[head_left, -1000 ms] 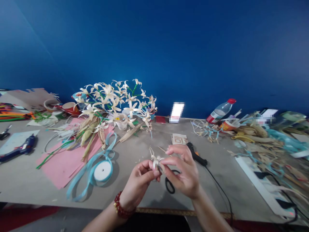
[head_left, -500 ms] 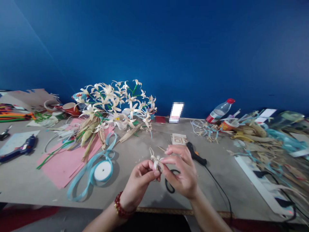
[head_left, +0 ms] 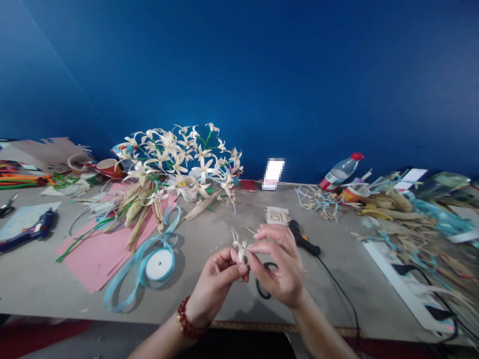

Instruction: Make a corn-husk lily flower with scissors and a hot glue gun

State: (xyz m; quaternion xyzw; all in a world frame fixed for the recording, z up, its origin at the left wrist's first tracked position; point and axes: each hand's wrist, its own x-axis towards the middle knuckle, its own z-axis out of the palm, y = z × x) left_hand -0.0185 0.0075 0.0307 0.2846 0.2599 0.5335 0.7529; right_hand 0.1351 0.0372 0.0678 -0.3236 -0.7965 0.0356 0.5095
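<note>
Behind everything we see a wide blue painted wall (head_left: 262, 75), and before it a grey flat-topped table (head_left: 179, 294). At the far left stands a bunch of cream-white, thin-petalled flowers with green stems (head_left: 205, 171); nearer to us lie pink paper sheets (head_left: 88, 267). Near the middle, the left hand (head_left: 219, 276) pinches a small, pale, looped piece of thin strips (head_left: 242, 245) between thumb and fingers, above the table. The right hand (head_left: 282, 271) has thumb and forefinger narrow upon the right side of this piece, its other fingers loosely bent. Partly under the right hand we notice a black ring-shaped handle (head_left: 263, 289). We judge that the step in hand is arranging the strips; which strip goes where, we cannot tell. In our opinion, the next move calls for a firm left pinch and a light right touch, because such strips may slip or tear.
</note>
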